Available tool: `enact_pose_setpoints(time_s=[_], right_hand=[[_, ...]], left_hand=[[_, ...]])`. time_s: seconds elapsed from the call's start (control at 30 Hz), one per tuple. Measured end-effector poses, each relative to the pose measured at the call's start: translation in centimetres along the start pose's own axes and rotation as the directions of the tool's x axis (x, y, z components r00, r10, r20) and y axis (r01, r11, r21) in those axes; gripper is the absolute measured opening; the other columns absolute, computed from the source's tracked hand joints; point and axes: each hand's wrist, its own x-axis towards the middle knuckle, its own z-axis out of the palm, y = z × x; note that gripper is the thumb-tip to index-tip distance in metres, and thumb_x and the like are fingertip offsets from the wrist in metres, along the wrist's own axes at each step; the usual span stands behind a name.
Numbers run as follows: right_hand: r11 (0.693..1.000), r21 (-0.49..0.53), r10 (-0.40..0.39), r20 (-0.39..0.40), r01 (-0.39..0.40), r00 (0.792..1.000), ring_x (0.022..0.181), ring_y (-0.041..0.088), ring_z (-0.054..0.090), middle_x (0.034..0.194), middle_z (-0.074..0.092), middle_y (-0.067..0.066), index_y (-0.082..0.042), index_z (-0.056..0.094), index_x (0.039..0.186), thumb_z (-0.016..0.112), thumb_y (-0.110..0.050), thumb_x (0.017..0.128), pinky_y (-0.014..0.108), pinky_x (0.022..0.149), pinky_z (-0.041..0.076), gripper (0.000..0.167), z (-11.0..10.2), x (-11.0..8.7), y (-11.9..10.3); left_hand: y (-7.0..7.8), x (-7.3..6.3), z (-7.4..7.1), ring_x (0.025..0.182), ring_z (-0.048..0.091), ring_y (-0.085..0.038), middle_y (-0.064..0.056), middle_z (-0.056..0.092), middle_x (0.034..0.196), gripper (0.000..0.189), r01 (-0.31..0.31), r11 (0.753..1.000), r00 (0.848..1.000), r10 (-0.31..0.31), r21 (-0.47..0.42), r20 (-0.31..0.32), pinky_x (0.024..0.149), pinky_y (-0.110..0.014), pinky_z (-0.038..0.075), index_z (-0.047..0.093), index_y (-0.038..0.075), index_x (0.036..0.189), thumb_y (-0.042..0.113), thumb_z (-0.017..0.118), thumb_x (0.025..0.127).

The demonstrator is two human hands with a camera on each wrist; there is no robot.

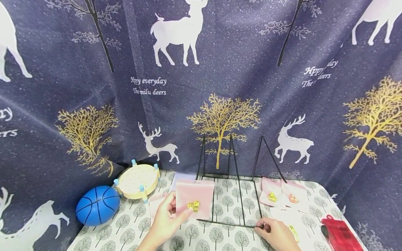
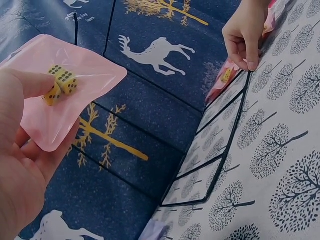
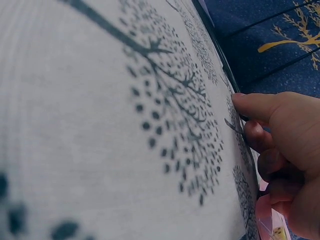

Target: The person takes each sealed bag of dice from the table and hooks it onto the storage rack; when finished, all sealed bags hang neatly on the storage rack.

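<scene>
My left hand (image 1: 168,218) pinches a pink pouch (image 1: 201,195) by its left side, thumb in front and fingers behind. Yellow dice (image 2: 62,82) with black dots show through its clear front in the left wrist view. The pouch is raised in front of the left end of a black wire rack (image 1: 227,224), which stands on the table with tall pointed dividers. At the rack's front right corner, my right hand (image 1: 276,233) grips the wire between thumb and curled fingers. The right wrist view shows the right thumb (image 3: 260,106) against the dark wire.
Two pink pouches (image 1: 287,190) lie right of the rack, with another pouch holding yellow pieces (image 1: 293,232) nearer. A red bag (image 1: 340,232) is at far right. At left are a blue ball (image 1: 98,205) and a round cream stand (image 1: 138,181). A deer-print curtain (image 1: 220,80) hangs behind.
</scene>
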Motion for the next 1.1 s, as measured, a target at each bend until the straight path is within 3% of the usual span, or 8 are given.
enact_pose_setpoints(time_s=[0.17, 0.4, 0.83, 1.1], right_hand=[[1.000, 0.000, -0.003, -0.004, 0.003, 1.000, 0.055, 0.000, 0.042, 0.062, 0.048, -0.018, -0.036, 0.070, 0.083, 0.084, -0.038, 0.086, 0.025, 0.054, 0.036, 0.015, 0.0, 0.0, 0.0], [1.000, 0.011, 0.017, 0.014, -0.017, 1.000, 0.055, 0.001, 0.042, 0.063, 0.049, -0.017, -0.035, 0.070, 0.083, 0.084, -0.038, 0.086, 0.025, 0.054, 0.036, 0.014, 0.0, 0.0, 0.0], [0.999, 0.024, 0.022, 0.027, -0.023, 0.999, 0.054, 0.002, 0.042, 0.062, 0.049, -0.017, -0.034, 0.070, 0.084, 0.083, -0.037, 0.087, 0.025, 0.053, 0.037, 0.014, -0.2, 0.0, -0.2], [0.999, 0.031, 0.010, 0.025, -0.011, 1.000, 0.054, 0.001, 0.042, 0.063, 0.049, -0.017, -0.035, 0.070, 0.085, 0.083, -0.039, 0.087, 0.025, 0.054, 0.037, 0.013, 0.0, 0.0, 0.0]], left_hand=[[-0.2, 0.2, 0.2, 0.089, 0.072, -0.015, -0.005, 0.076, 0.100, 0.036, -0.020, 1.000, 1.000, 0.020, -0.005, -0.009, 0.075, -0.032, 0.058, 0.062, 0.008, 0.120, -0.003, 0.077, 0.090], [-0.5, 0.4, 0.3, 0.083, 0.071, -0.017, -0.005, 0.075, 0.100, 0.038, 0.011, 1.000, 1.000, -0.011, -0.017, -0.026, 0.071, -0.032, 0.058, 0.062, 0.008, 0.122, 0.001, 0.079, 0.090], [-1.5, 1.9, 0.7, 0.093, 0.072, -0.021, -0.010, 0.075, 0.107, 0.042, 0.029, 0.999, 0.999, -0.031, -0.045, -0.035, 0.075, -0.031, 0.058, 0.059, 0.003, 0.128, -0.002, 0.076, 0.090], [-2.2, 3.4, 1.1, 0.094, 0.073, -0.023, -0.012, 0.074, 0.111, 0.041, 0.107, 0.988, 0.993, -0.112, -0.111, -0.037, 0.079, -0.032, 0.059, 0.059, 0.003, 0.127, 0.000, 0.077, 0.090]])
